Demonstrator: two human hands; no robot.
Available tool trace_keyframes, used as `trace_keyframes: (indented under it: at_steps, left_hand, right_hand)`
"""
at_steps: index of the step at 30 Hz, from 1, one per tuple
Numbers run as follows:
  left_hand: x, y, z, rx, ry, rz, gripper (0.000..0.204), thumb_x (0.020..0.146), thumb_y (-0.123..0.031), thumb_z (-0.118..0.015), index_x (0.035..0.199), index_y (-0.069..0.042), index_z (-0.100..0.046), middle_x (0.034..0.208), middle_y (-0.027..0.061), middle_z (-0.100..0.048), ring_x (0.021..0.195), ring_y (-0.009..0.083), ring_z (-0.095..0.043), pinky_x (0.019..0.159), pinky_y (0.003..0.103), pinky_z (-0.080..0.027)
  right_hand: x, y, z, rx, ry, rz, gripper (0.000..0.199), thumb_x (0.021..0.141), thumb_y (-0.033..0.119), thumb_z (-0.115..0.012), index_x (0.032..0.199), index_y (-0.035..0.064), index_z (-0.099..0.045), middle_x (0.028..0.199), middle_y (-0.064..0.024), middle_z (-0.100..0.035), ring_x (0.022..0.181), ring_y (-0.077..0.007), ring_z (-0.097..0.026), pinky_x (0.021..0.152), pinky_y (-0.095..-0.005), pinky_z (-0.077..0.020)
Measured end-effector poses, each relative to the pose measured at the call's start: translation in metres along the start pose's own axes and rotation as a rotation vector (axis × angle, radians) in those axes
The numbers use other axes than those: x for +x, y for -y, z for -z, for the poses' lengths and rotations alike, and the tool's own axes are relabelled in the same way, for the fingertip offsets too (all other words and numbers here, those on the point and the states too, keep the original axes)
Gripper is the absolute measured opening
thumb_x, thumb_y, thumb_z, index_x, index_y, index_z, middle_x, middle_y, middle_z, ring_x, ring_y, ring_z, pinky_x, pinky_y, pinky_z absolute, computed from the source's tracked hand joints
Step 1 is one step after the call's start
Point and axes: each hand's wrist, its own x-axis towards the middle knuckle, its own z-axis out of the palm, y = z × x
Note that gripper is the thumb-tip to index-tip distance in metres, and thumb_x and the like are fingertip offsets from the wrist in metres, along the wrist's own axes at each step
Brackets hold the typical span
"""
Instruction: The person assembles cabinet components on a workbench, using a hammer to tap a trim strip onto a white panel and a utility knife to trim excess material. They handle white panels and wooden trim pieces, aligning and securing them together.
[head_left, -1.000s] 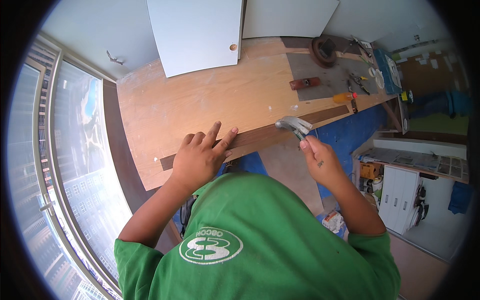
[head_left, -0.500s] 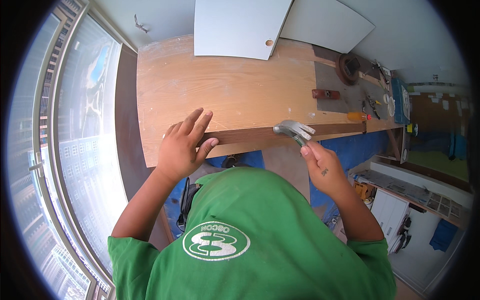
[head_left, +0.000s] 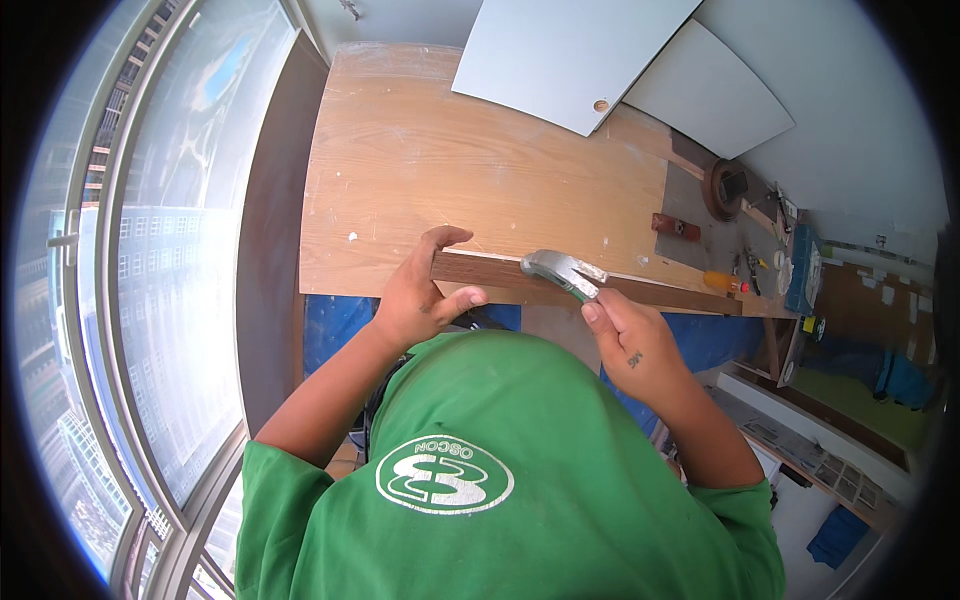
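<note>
A long dark-brown wooden strip (head_left: pixel 480 269) runs along the near edge of the wood-topped bench (head_left: pixel 480 170). At its left end my left hand (head_left: pixel 420 290) is wrapped round it, with the fingers bent over the far side and the thumb on the near side. My right hand (head_left: pixel 635 340) is closed on the handle of a claw hammer (head_left: pixel 560 272), close to the head. The hammer lies level over the middle of the strip, its striking face to the left and its claw to the right. Whether it touches the strip I cannot tell.
White panels (head_left: pixel 560 60) lean at the back of the bench. Farther right are a red-brown block (head_left: pixel 676 227), a round brown object (head_left: pixel 724 188), an orange bottle (head_left: pixel 720 281) and a blue case (head_left: pixel 803 270). A large window (head_left: pixel 190 250) fills the left side.
My left hand has gone from spread fingers to curling round the strip's end. The hammer has shifted slightly left along the strip. The whole view has turned.
</note>
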Motion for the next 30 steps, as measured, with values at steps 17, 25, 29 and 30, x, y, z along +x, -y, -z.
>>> trace_keyframes:
  at_steps: [17,25,29,30]
  left_hand:
    - [0.008,0.032,-0.003,-0.124,0.157,0.095,0.043,0.085,-0.027,-0.088,0.111,-0.006,-0.061,0.106,0.0182,-0.071,0.104,0.04,-0.069,0.085,0.046,-0.054]
    - [0.012,0.031,0.001,-0.166,0.199,0.06,0.043,0.085,-0.018,-0.088,0.116,-0.002,-0.063,0.103,0.0162,-0.073,0.094,0.0298,-0.074,0.084,0.039,-0.057]
    - [0.018,0.018,0.016,-0.116,0.227,-0.079,0.044,0.085,-0.005,-0.085,0.122,0.0,-0.06,0.109,0.0122,-0.073,0.099,0.0194,-0.071,0.091,0.035,-0.056]
    - [0.02,0.015,0.023,-0.115,0.204,-0.091,0.045,0.084,-0.004,-0.085,0.122,0.0,-0.06,0.109,0.0125,-0.073,0.099,0.02,-0.071,0.091,0.035,-0.056]
  right_hand:
    - [0.038,0.053,-0.029,-0.029,0.008,0.224,0.021,0.106,0.019,-0.06,0.095,0.0026,-0.054,0.069,-0.0196,-0.059,0.067,-0.0437,-0.062,0.06,-0.0529,-0.0448]
    - [0.027,0.029,-0.018,0.201,-0.015,0.085,0.029,0.11,0.028,-0.056,0.101,0.0012,-0.063,0.072,-0.0171,-0.059,0.064,-0.0291,-0.059,0.064,-0.0409,-0.0482]
    - [-0.019,0.006,-0.024,0.32,-0.503,0.026,0.032,0.111,0.029,-0.056,0.1,0.0005,-0.065,0.072,-0.0105,-0.061,0.063,-0.0239,-0.059,0.063,-0.0379,-0.0486]
    - [-0.034,-0.002,-0.031,0.355,-0.663,-0.011,0.033,0.111,0.03,-0.056,0.1,0.0,-0.065,0.073,-0.0076,-0.061,0.063,-0.0202,-0.059,0.063,-0.0361,-0.0486]
